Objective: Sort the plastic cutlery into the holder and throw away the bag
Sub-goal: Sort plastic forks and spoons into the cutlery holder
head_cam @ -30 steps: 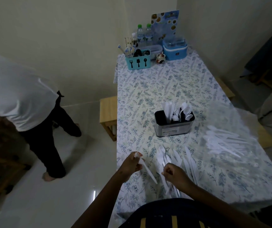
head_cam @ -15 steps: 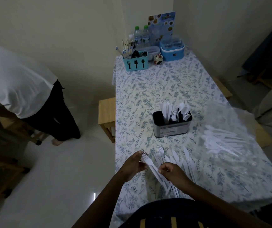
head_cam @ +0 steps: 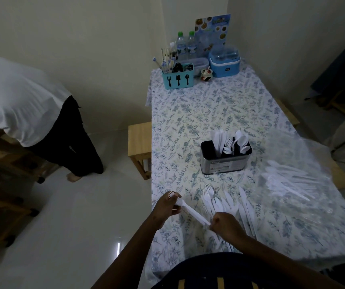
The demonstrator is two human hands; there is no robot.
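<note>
A black-topped metal holder (head_cam: 224, 161) stands mid-table with white knives, forks and spoons upright in it. Loose white plastic cutlery (head_cam: 228, 203) lies fanned on the flowered cloth near the front edge. My left hand (head_cam: 168, 207) grips the tine end of a few white forks (head_cam: 192, 213). My right hand (head_cam: 226, 226) pinches their handle end, just left of the loose pile. A clear plastic bag (head_cam: 292, 180) with more white cutlery inside lies at the right of the table.
A teal caddy (head_cam: 178, 79), water bottles (head_cam: 186, 45), a blue box (head_cam: 224, 63) and a menu card stand at the far end. A wooden stool (head_cam: 139, 140) sits left of the table. A person in a white shirt (head_cam: 21, 99) bends over at the left.
My hands gathered forks from the pile and moved them left, now stretched between both hands. The person at the left has shifted further left and bent lower.
</note>
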